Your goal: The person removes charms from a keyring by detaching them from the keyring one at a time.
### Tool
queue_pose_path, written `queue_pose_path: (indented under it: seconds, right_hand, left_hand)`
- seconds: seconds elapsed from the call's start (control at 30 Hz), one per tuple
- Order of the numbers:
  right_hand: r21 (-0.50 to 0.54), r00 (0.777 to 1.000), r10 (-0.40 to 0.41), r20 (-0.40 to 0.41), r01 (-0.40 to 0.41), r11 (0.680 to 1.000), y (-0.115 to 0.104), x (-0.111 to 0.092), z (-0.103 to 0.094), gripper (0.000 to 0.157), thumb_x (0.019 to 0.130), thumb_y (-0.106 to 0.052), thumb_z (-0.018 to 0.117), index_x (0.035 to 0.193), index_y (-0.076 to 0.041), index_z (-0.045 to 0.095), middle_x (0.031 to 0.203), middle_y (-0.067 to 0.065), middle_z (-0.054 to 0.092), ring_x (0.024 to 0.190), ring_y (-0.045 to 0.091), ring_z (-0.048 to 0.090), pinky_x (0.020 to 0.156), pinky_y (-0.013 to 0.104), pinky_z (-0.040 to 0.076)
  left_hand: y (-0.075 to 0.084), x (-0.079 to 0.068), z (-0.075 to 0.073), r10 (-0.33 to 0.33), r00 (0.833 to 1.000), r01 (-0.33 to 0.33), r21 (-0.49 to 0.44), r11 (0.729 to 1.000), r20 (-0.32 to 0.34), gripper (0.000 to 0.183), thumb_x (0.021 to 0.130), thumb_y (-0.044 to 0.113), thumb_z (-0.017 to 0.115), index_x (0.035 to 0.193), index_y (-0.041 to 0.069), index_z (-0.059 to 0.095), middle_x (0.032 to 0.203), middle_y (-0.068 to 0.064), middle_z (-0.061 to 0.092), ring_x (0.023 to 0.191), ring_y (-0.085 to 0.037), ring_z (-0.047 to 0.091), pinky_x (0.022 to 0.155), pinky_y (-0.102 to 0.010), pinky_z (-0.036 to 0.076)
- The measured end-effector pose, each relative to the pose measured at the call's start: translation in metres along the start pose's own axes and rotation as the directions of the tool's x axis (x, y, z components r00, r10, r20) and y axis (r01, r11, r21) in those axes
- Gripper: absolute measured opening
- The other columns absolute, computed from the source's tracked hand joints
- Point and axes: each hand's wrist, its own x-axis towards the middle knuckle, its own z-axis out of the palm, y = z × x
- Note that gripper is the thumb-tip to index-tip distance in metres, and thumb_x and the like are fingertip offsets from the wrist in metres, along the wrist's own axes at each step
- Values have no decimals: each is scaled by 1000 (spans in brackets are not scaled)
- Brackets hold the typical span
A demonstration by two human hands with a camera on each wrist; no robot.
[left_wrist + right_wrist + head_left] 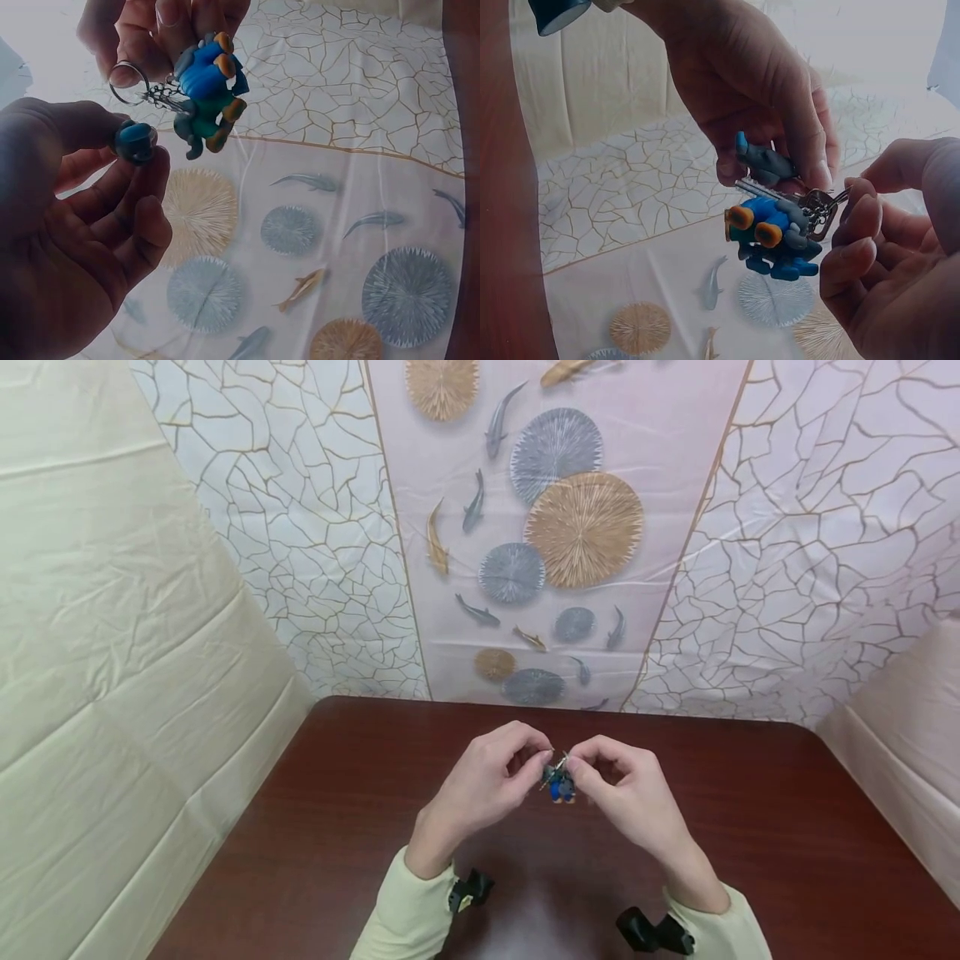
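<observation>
Both hands are raised over the table, close together. The left hand (480, 777) pinches a small grey and blue toy figure (769, 163) between thumb and fingertips. Opposite it, the right hand (630, 789) pinches a metal key ring (129, 82). From this ring a short chain (163, 95) runs to a cluster of little toy figures (769, 225) in blue, green and grey with orange feet, which dangle between the hands. Thin, ridged metal strips, like key blades (756, 189), lie beside the left hand's figure. Part of that figure is hidden by the left fingers.
Below the hands spreads a dark reddish-brown table (360, 835) with rounded far corners. A patterned cloth (510, 510) with discs and fish hangs behind it, and pale cloth (135, 693) hangs at the left. Black wrist cameras (471, 891) sit on both sleeves.
</observation>
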Motion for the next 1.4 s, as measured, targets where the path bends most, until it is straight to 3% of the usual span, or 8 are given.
queue_pose_path:
  seconds: [0.3, 0.57, 0.7, 0.93, 1.2, 1.4]
  right_hand:
    - [19, 998, 62, -6, -62, 998, 2, 2, 0, 6, 94, -9, 64, 90, -7, 68, 64, 1, 59, 49, 13, 50, 44, 27, 42]
    - [100, 995, 95, 0, -94, 990, 4, 5, 2, 10, 96, -12, 62, 93, -3, 65, 60, -2, 53, 44, 12, 42, 38, 29, 34]
    - [222, 990, 138, 11, -137, 965, 7, 8, 2, 16, 97, -11, 61, 94, 5, 62, 59, -1, 54, 37, 13, 35, 33, 32, 27]
    - [452, 986, 167, -8, -145, 880, 16, 9, -4, 18, 98, -6, 56, 93, 11, 58, 55, 0, 55, 35, 17, 31, 34, 38, 19]
    - [505, 969, 245, 16, -219, 835, 21, 11, -6, 10, 97, -10, 59, 97, -2, 66, 55, -1, 57, 37, 9, 39, 36, 33, 26]
    - [514, 971, 234, 42, -222, 828, 24, 10, -7, 9, 96, -6, 59, 100, 0, 65, 56, -2, 56, 38, 9, 38, 37, 33, 25]
  left_hand:
    - [-3, -1, 0, 8, 1000, -8, -4, 1000, 9, 5, 93, 11, 66, 98, 11, 66, 91, 2, 63, 78, -5, 54, 68, -22, 50]
    - [-13, -4, -9, -44, 999, 45, -37, 998, 32, 5, 93, 10, 66, 98, 11, 66, 88, 2, 64, 71, -3, 56, 67, -18, 51]
    - [-21, -8, -13, -76, 996, 78, -27, 997, 44, 4, 94, 12, 65, 98, 12, 66, 86, 3, 64, 70, -3, 56, 64, -18, 50]
    - [-34, -16, -21, -121, 991, 125, -64, 990, 62, 4, 95, 11, 63, 98, 9, 65, 79, 5, 61, 61, -6, 56, 57, -18, 48]
    - [-45, -27, -33, -185, 982, 186, -59, 981, 35, 3, 95, 11, 62, 94, 13, 64, 73, 5, 62, 58, -1, 54, 53, -23, 48]
    - [-53, -35, -42, -195, 980, 196, -34, 980, 32, 4, 96, 13, 62, 94, 9, 64, 74, 4, 64, 59, -5, 56, 52, -21, 47]
